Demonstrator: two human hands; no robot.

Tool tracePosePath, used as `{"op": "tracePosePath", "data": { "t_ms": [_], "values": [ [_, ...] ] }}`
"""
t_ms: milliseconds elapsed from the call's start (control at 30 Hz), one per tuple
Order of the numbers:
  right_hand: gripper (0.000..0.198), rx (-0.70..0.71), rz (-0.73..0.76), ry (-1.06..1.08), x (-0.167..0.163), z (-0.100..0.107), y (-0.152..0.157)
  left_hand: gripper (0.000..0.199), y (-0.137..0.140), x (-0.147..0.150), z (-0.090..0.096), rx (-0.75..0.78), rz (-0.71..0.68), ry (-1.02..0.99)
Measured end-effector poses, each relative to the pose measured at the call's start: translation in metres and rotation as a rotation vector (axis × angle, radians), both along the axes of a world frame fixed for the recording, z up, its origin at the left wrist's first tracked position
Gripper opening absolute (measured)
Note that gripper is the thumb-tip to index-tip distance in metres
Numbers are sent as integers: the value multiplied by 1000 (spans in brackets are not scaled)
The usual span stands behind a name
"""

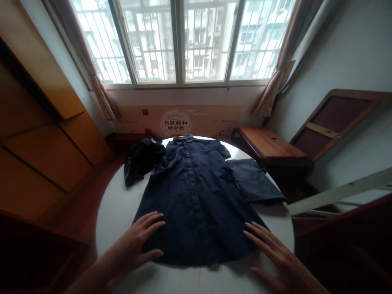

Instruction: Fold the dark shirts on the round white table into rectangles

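1. and here's the dark blue shirt (196, 192), spread front up across the round white worktop (112, 220), collar (183, 139) towards the window (203, 41), hem (191, 261) towards the person.
2. left hand (146, 237) at the hem's left corner: fingers well apart, thumb out, nothing clamped in that grip.
3. right hand (274, 250) matches it at the opposite corner, grip apart too, nothing pinched. whether the fingertips press on the fabric or hover just above it is hard to call in this dim, slightly blurred view.
4. how far along? the laying-out looks all but done, i'd judge: the body is open to full width, button strip (191, 177) down the middle, the sleeve (225, 150) on the right out to the side. a few soft creases show, and the shirt is unfolded.
5. right of it, a grey-blue cloth (259, 181) lies flat and neatly folded, up against the shirt; left of it, a black garment (142, 159) sits bunched.
6. containers: the wooden cupboard (33, 163) off left presents closed fronts, contents out of sight.
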State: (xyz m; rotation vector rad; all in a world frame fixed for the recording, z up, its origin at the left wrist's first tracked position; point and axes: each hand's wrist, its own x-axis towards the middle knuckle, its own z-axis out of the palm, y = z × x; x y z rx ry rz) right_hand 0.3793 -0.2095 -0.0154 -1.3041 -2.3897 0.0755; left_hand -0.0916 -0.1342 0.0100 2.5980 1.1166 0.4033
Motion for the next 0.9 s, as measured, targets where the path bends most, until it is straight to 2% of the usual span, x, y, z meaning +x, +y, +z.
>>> {"op": "tracePosePath", "data": {
  "t_ms": [67, 200, 367, 467, 533, 633, 767, 833, 900],
  "values": [
    [58, 72, -65, 37, 9, -10, -9, 70, -17, -16, -6, 44, 7, 23],
    [34, 185, -74, 49, 15, -19, -1, 39, -23, -32, -12, 122, 9, 25],
    [38, 263, -103, -26, 22, -19, 29, 45, -16, -27, -12, 160, 21, 7],
    [45, 295, -71, -45, 27, -19, 36, 33, -18, -16, -8, 132, 73, -23],
    [46, 288, -51, -70, 27, -17, 29, 29, -25, -11, -4, 107, 85, -21],
    [45, 219, -16, -112, 26, -7, 8, 28, -44, -7, 5, 63, 67, 19],
    [32, 5, 38, -109, 16, 23, -16, 14, -57, -13, 18, -84, 1, 38],
    [20, -75, 82, -80, 1, 43, -17, 11, -46, -18, 24, -129, 12, -36],
    [15, -105, 141, -42, -24, 63, -9, 24, -18, -23, 28, -91, 92, -147]
  ]
}}
